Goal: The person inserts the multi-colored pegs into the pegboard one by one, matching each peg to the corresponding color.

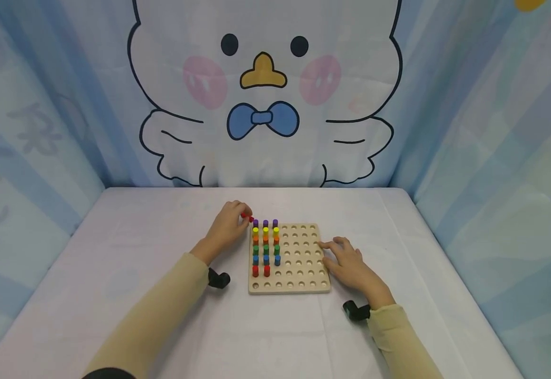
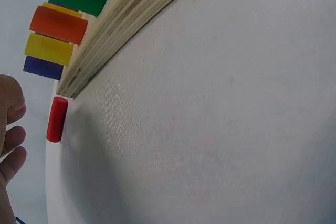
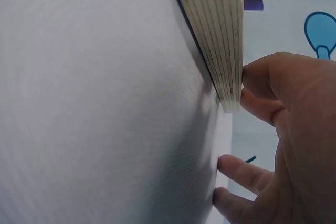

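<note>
A wooden pegboard (image 1: 299, 287) lies on the table with three columns of coloured pegs (image 1: 266, 250) on its left side. My left hand (image 1: 228, 223) hovers by the board's far left corner, fingers bent over red bits. In the left wrist view a red peg (image 2: 57, 119) lies on the cloth just beyond that corner, and a gap shows between it and my fingers (image 2: 11, 140). Whether a second red peg is hidden there cannot be told. My right hand (image 1: 348, 263) touches the board's right edge with thumb and forefinger; its other fingers (image 3: 244, 174) spread lower down.
A white cloth covers the table (image 1: 161, 210). Its far edge meets a curtain (image 1: 266, 158) printed with a cartoon bird, and more curtain hangs at both sides. Black wrist cameras (image 1: 218, 279) sit below each hand. Rows of bare holes fill the board's right part.
</note>
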Tool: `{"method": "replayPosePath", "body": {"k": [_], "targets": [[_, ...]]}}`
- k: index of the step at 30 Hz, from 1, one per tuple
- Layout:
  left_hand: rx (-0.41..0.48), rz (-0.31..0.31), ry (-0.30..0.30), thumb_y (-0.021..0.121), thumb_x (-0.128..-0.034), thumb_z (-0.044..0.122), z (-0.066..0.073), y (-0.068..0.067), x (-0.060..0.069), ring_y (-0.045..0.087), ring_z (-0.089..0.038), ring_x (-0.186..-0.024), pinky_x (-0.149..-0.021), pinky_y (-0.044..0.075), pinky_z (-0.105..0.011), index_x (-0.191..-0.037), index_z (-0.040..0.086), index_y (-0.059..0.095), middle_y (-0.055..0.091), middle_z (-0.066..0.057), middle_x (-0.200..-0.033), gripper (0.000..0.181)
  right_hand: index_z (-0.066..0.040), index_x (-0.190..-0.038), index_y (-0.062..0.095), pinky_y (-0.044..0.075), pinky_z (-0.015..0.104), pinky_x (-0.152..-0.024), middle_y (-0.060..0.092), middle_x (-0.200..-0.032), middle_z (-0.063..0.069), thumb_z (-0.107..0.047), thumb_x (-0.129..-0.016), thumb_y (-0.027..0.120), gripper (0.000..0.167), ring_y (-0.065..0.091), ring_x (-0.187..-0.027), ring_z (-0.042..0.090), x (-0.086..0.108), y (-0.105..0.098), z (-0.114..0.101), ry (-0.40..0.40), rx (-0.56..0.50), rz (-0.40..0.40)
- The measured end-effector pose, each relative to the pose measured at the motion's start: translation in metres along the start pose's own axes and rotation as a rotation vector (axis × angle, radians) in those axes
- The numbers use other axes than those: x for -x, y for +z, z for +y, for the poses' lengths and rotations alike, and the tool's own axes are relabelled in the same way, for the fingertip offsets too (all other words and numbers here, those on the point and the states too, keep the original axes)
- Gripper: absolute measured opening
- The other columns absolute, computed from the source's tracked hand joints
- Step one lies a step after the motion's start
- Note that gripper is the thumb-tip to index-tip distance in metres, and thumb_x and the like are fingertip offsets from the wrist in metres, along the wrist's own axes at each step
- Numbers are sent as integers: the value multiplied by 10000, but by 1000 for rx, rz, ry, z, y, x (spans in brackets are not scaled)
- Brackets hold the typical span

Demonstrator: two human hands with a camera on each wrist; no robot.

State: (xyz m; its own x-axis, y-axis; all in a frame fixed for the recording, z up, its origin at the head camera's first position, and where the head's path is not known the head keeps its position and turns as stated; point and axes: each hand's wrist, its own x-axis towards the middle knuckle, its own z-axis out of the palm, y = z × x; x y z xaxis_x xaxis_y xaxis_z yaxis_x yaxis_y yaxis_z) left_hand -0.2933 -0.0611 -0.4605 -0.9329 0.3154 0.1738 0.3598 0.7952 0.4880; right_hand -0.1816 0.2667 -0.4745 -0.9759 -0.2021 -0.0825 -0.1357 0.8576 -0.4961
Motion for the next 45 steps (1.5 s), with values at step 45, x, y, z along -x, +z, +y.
{"method": "replayPosePath", "body": {"k": [45], "targets": [[-227,-87,31,629,-986,-9,-5,-2,11,574,-266,-1050,-984,549,-384,-1158,91,668,630,-93,-1130,203,-148,-1485,520,121,793,-1155,296,-1594,295,-267,-1070,508,432,337,-1473,502,-1,0,0,9,15,-6]]}}
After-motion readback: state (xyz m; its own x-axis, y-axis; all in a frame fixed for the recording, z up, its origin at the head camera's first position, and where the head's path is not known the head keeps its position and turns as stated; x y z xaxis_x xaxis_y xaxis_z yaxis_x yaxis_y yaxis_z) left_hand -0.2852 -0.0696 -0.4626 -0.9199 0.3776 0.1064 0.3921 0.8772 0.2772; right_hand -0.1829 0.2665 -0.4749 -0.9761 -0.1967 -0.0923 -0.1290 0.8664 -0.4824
